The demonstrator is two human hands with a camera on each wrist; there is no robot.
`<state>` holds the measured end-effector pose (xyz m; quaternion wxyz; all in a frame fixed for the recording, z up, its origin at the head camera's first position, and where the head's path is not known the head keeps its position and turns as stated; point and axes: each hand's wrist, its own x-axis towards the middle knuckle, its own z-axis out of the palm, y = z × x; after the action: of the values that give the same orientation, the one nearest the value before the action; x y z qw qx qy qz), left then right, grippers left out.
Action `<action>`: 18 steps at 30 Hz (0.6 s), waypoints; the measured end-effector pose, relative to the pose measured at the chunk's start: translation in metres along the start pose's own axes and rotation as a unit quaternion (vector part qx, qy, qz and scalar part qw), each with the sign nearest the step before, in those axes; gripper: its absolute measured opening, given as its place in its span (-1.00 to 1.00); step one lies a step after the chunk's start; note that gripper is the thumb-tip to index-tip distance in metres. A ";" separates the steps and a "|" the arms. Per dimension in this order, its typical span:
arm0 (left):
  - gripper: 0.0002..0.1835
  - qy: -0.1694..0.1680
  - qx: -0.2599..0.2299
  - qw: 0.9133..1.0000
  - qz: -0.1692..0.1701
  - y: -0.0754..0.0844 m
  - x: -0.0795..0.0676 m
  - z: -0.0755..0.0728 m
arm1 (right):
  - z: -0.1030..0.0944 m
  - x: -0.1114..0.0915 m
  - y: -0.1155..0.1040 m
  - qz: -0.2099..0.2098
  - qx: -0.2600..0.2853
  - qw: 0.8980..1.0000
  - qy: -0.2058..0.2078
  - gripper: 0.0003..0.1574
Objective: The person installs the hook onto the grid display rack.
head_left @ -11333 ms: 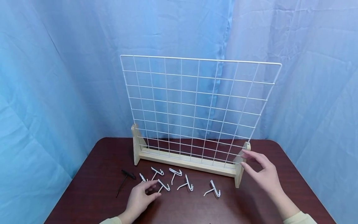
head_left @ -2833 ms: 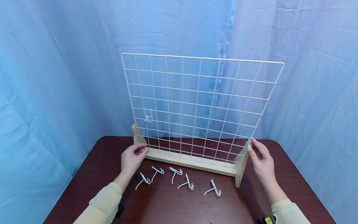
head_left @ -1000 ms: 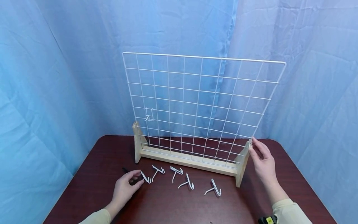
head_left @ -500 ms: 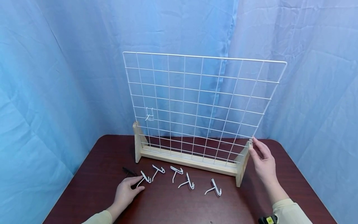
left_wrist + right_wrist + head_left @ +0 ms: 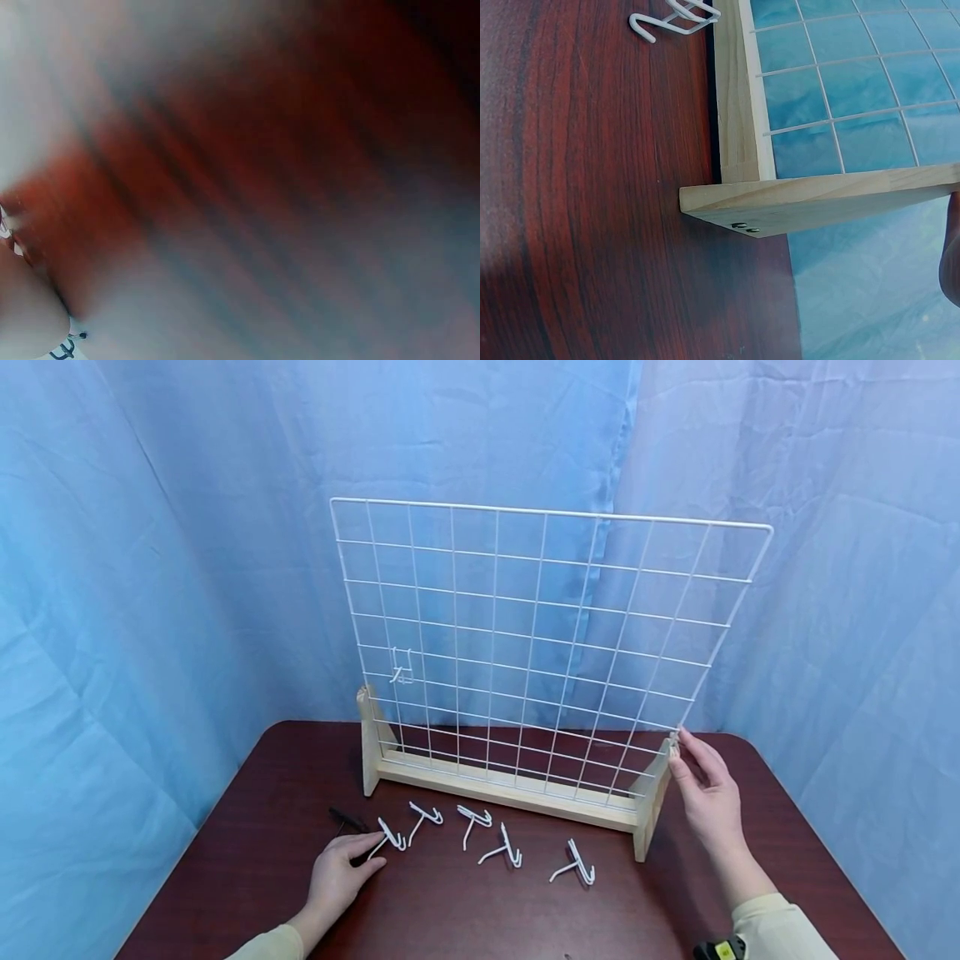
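My left hand (image 5: 339,875) is low over the table at the leftmost white wire hook (image 5: 392,837); thumb and forefinger stand apart on either side of its prong. A black hook (image 5: 347,819) lies just behind that hand, partly covered. My right hand (image 5: 711,793) pinches the top of the right wooden upright (image 5: 654,797) where the white wire grid (image 5: 530,610) slots in; a fingertip (image 5: 952,262) shows at the right wrist view's edge. One white hook (image 5: 401,673) hangs on the grid's left part. The left wrist view is mostly blurred.
More white hooks lie in a loose row before the stand: one hook (image 5: 425,817), a second hook (image 5: 474,820), a third hook (image 5: 506,847) and a far right hook (image 5: 577,864). A wooden crossbar (image 5: 495,791) joins the uprights. Blue curtains (image 5: 225,568) surround the dark red table (image 5: 465,910).
A white hook came off the table and now hangs on the grid. My left hand went from the stand's left end down to the leftmost hook. My right hand took hold of the right upright.
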<state>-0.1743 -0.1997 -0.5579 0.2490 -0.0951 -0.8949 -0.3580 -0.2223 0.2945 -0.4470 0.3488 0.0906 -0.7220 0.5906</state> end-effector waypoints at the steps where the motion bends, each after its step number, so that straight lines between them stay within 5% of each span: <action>1: -0.60 0.000 0.000 1.000 -0.001 0.000 0.000 0.000 | -0.001 0.000 0.002 -0.001 0.001 1.000 0.000 -0.43; 18: -0.63 0.000 -0.001 0.999 -0.033 0.000 -0.001 0.002 | 0.001 -0.002 -0.017 0.009 -0.025 1.000 -0.011 -0.47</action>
<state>-0.1742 -0.1985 -0.5590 0.2371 -0.0654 -0.8969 -0.3674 -0.2117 0.2879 -0.4346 0.3377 0.0814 -0.7409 0.5748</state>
